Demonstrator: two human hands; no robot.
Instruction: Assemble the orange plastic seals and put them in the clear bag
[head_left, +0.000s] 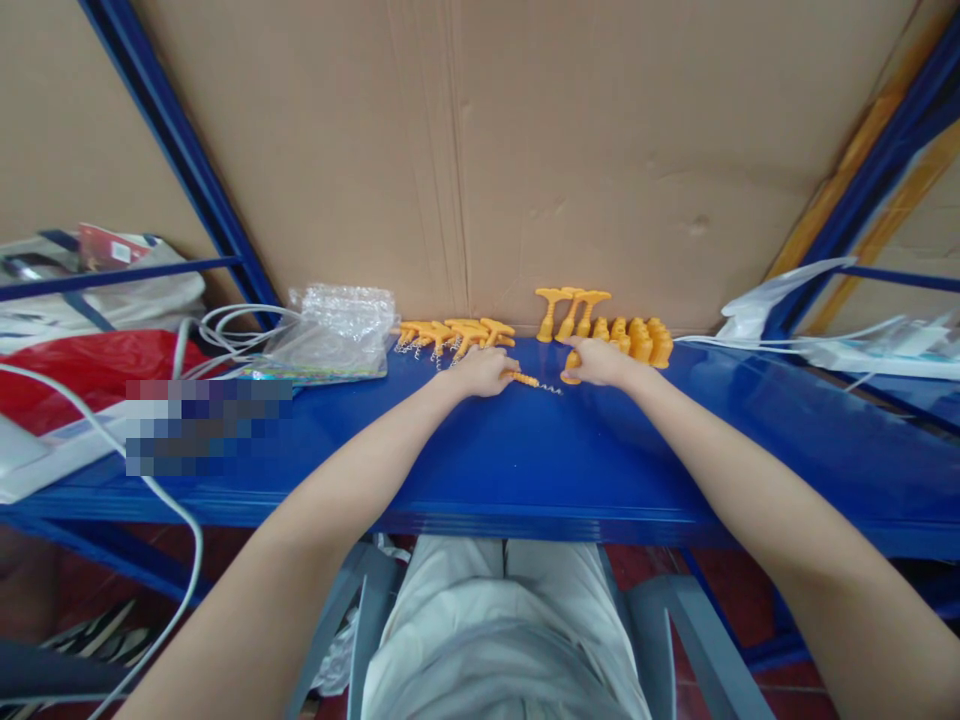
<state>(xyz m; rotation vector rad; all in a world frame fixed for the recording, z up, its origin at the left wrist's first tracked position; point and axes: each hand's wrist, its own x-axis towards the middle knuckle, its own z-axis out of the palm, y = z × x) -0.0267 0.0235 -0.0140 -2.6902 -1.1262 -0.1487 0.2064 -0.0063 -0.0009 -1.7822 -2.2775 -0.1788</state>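
Note:
On the blue shelf (pixel 525 460), my left hand (pixel 484 370) is closed round an orange corkscrew piece (pixel 529 380) whose metal spiral sticks out to the right. My right hand (pixel 596 360) is curled on a small orange body piece (pixel 571 370) just right of that spiral. Behind my left hand lies a pile of orange T-handled corkscrews (pixel 454 335). Behind my right hand stand three orange T-handles (pixel 571 310) and a cluster of orange body pieces (pixel 641 340).
A cardboard sheet (pixel 525 150) backs the shelf. A clear plastic bag (pixel 337 325) and white cables (pixel 225 335) lie at the left, with red and white bags (pixel 82 365) beyond. White packets (pixel 840 345) sit at the right. Blue posts frame both sides.

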